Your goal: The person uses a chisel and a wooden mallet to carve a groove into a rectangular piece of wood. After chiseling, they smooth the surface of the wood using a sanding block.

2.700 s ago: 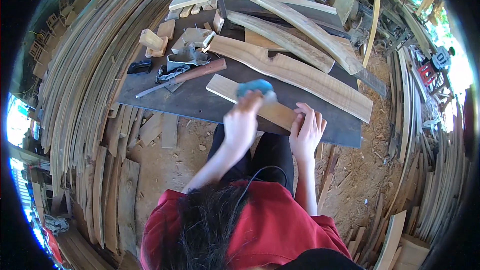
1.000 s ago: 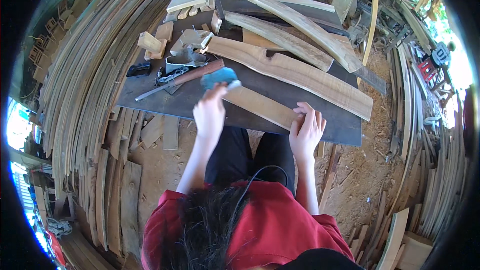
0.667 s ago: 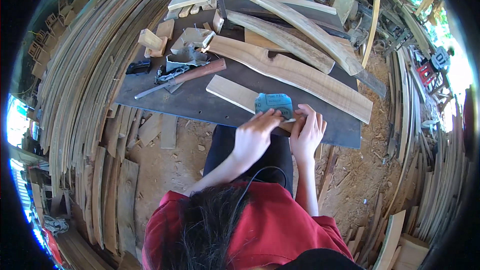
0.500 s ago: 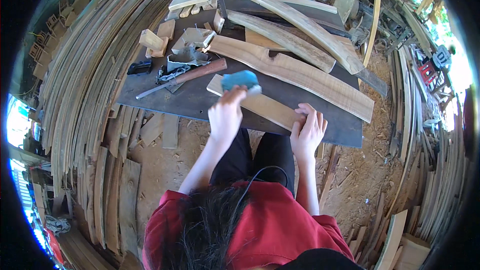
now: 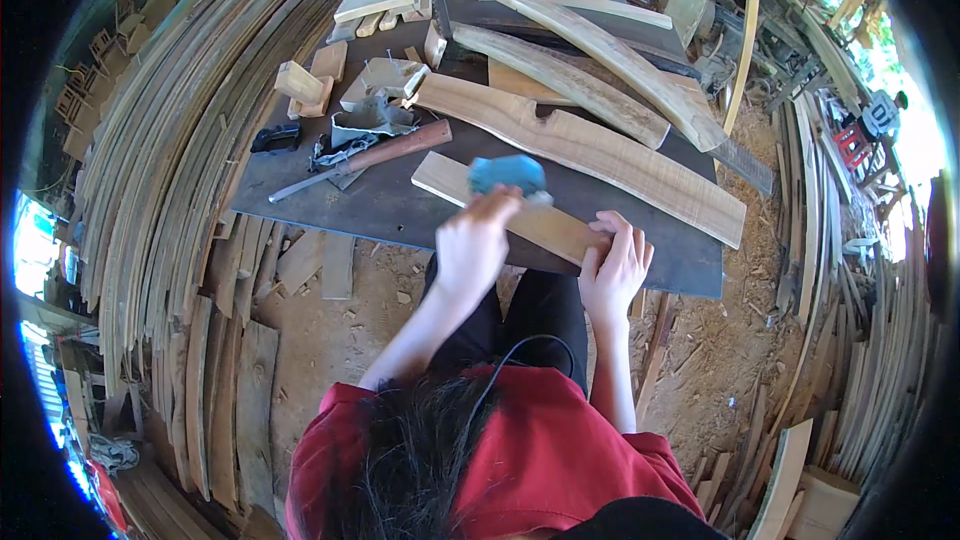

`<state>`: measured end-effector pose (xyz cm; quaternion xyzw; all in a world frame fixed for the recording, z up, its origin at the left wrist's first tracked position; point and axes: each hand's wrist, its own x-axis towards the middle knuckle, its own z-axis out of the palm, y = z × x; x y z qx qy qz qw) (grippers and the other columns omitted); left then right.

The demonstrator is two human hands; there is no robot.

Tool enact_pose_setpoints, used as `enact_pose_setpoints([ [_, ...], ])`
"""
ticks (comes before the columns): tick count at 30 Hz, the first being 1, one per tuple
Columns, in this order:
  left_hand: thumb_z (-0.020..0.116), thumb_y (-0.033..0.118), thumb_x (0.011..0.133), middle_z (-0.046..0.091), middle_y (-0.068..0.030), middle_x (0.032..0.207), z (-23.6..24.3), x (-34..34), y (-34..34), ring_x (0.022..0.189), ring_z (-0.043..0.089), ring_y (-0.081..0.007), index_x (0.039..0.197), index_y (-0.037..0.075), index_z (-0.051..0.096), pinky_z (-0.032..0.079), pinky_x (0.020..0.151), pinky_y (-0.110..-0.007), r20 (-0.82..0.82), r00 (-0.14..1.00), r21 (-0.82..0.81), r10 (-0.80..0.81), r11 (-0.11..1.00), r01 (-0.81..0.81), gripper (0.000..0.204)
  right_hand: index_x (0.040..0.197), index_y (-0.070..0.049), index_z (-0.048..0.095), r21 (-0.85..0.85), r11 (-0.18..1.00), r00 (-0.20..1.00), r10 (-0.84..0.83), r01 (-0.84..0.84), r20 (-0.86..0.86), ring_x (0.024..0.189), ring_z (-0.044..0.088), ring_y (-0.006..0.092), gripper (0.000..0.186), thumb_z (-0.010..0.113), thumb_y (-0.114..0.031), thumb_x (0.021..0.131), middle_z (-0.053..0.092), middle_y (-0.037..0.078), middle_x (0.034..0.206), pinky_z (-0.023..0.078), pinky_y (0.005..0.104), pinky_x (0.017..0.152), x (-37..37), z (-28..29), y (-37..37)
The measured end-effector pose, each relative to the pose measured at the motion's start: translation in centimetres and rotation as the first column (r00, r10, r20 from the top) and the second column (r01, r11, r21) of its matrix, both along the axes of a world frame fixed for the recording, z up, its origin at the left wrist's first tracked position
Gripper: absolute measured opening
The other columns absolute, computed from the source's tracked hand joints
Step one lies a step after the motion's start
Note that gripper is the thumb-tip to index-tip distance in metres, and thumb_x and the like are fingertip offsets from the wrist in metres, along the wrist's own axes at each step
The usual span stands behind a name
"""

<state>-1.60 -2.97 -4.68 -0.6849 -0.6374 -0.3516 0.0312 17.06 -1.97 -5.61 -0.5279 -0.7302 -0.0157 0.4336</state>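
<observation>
Here's your left hand [image 5: 472,243], fingers closed on a blue pad [image 5: 507,175], both a bit blurred, right over the left half of the wooden strip [image 5: 560,232]; whether pad meets wood, I can't tell. Over to your right hand [image 5: 614,258]: fingers bent over the strip's right end, thumb toward the near side, and how firmly it's clamped I can't say. The strip lies slantwise on the dark table [image 5: 370,205], its left end farther from you, its right end by the near edge. Just beyond it, a long notched board [image 5: 590,145] runs much the same way. Off to your left, a wooden-handled tool [image 5: 408,144] points its grey blade toward the table's corner, with a crumpled grey piece [image 5: 375,118] right beside it and a small black object [image 5: 275,138] near that.
</observation>
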Motion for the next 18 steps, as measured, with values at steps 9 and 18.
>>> enact_pose_setpoints([
  [9,0.057,-0.003,0.079,0.068,-0.0075,0.110,-0.3,2.1,0.0,0.093,0.068,-0.0279,0.100,0.014,0.067,0.057,0.078,-0.039,0.065,0.998,0.017,0.007,1.000,-0.008,0.029,0.109,-0.010,0.055,-0.018,1.000,1.000,-0.002,0.002,-0.018,0.088,0.056,0.0233,0.040,0.054,0.000,0.070,0.064,0.000,0.093,0.038,0.0380,0.080,-0.3,0.0,0.0],
  [18,0.054,0.002,0.085,0.069,-0.0104,0.097,1.6,-1.2,1.1,0.076,0.069,-0.0295,0.102,0.013,0.067,0.057,0.064,-0.040,0.002,0.991,-0.142,0.135,0.981,-0.133,0.024,0.109,-0.010,0.054,-0.017,1.000,1.000,-0.015,0.015,-0.016,0.089,0.056,0.0234,0.041,0.055,0.001,0.070,0.063,0.000,0.094,0.038,0.0383,0.080,0.1,-0.2,0.0],
])
